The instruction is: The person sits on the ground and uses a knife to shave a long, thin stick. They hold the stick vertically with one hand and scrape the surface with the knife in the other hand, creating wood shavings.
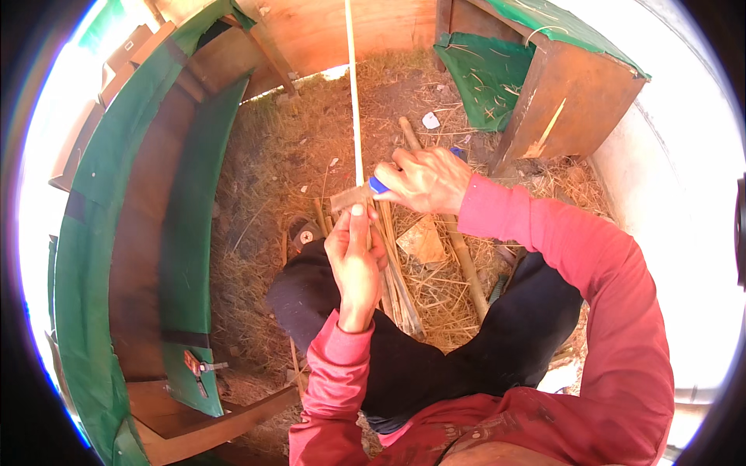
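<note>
A long, pale strip of split bamboo or cane (355, 101) runs from the far edge down to my hands. My left hand (356, 252) is closed around its near end, the thumb on top beside the blade. My right hand (423, 180) grips the blue handle of a knife. The broad, brownish blade (346, 199) lies across the strip, just beyond my left thumb. Several more split strips (398, 291) lie on the ground below my hands, between my bent legs.
A bamboo pole (465, 264) and a flat wooden piece (422, 241) lie on the straw-strewn ground. A green-covered bench (93, 287) stands left, with a small metal tool (203, 366) on its lower panel. A wooden box (571, 101) with green cloth is at far right.
</note>
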`<state>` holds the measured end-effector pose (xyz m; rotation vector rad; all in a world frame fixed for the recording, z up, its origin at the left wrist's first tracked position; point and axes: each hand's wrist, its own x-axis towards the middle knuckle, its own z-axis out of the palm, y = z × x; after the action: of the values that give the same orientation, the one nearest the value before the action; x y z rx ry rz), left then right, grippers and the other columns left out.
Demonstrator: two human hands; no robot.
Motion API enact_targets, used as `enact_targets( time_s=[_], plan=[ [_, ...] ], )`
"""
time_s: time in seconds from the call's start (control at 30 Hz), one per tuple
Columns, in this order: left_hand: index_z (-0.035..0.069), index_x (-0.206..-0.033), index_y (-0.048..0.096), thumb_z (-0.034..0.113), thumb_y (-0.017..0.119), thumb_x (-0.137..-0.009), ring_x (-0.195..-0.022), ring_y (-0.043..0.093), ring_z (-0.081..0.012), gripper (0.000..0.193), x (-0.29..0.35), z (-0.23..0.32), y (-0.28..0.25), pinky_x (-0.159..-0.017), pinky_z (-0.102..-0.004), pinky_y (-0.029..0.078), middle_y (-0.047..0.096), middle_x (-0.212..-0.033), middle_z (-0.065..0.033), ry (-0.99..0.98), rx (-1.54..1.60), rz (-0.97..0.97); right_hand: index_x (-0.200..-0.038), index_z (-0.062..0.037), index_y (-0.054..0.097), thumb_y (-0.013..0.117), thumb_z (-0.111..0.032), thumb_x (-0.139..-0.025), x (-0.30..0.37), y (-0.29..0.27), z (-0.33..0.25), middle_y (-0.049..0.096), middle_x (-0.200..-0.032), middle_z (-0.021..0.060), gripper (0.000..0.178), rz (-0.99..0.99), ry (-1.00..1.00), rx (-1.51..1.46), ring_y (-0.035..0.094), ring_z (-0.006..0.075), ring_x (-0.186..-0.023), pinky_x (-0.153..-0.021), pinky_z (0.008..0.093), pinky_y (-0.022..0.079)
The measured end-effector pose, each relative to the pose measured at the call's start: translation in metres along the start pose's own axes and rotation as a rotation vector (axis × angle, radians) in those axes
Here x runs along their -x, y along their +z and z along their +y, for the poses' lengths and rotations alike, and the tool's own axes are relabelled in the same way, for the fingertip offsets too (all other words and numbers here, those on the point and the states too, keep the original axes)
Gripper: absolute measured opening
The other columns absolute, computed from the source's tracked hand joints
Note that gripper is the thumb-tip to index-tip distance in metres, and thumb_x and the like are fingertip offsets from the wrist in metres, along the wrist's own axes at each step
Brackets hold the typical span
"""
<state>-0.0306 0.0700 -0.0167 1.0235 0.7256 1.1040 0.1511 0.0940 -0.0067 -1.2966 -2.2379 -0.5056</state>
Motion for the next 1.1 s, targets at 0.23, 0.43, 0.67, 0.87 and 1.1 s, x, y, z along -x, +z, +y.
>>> enact_targets(
  time_s=[0.23,0.43,0.67,0.87,1.1],
  plan=[
    [0.011,-0.084,0.055,0.027,0.049,-0.100,-0.042,0.023,-0.0002,0.023,-0.008,-0.007,0.021,-0.038,-0.0206,0.015,0.030,-0.052,0.0109,0.157,-0.070,0.038,-0.095,-0.0048,0.050,0.044,-0.036,-0.097,-0.006,0.017,0.081,0.062,-0.067,0.0148,0.031,0.075,0.681,0.181,0.063,0.0314,-0.057,-0.046,0.0452,0.048],
    [0.011,-0.090,0.053,0.028,0.046,-0.101,-0.041,0.029,-0.0025,0.021,-0.003,-0.003,0.012,-0.037,-0.0195,0.022,0.038,-0.054,0.0071,0.034,0.070,-0.018,-0.096,-0.0055,0.047,0.050,-0.036,-0.095,0.026,-0.038,0.110,0.061,-0.066,0.0184,0.031,0.207,0.808,0.184,0.061,0.0377,-0.058,-0.050,0.0471,0.046],
    [0.010,-0.094,0.053,0.030,0.044,-0.102,-0.041,0.030,-0.0024,0.023,0.000,-0.015,0.012,-0.038,-0.0196,0.022,0.038,-0.052,0.0051,0.028,0.017,-0.022,-0.095,-0.0069,0.048,0.052,-0.040,-0.094,0.024,-0.044,0.020,0.059,-0.066,0.0184,0.033,-0.067,0.231,-0.288,0.060,0.0386,-0.059,-0.051,0.0475,0.044],
    [0.007,-0.092,0.058,0.025,0.047,-0.101,-0.048,0.033,-0.0005,0.023,0.001,-0.023,0.021,-0.042,-0.0190,0.026,0.042,-0.058,0.0082,0.186,-0.193,-0.009,-0.093,-0.0070,0.049,0.050,-0.041,-0.094,0.028,-0.034,-0.006,0.054,-0.056,0.0147,0.034,-0.190,0.140,-0.131,0.057,0.0364,-0.046,-0.043,0.0474,0.045],
    [0.010,-0.088,0.053,0.027,0.047,-0.100,-0.043,0.026,-0.0004,0.022,0.016,-0.010,0.017,-0.039,-0.0199,0.020,0.034,-0.052,0.0087,0.058,-0.092,-0.069,-0.094,-0.0034,0.049,0.050,-0.041,-0.094,0.007,-0.017,0.081,0.055,-0.055,0.0154,0.037,0.110,0.396,0.305,0.057,0.0317,-0.044,-0.041,0.0433,0.047]
  ],
)
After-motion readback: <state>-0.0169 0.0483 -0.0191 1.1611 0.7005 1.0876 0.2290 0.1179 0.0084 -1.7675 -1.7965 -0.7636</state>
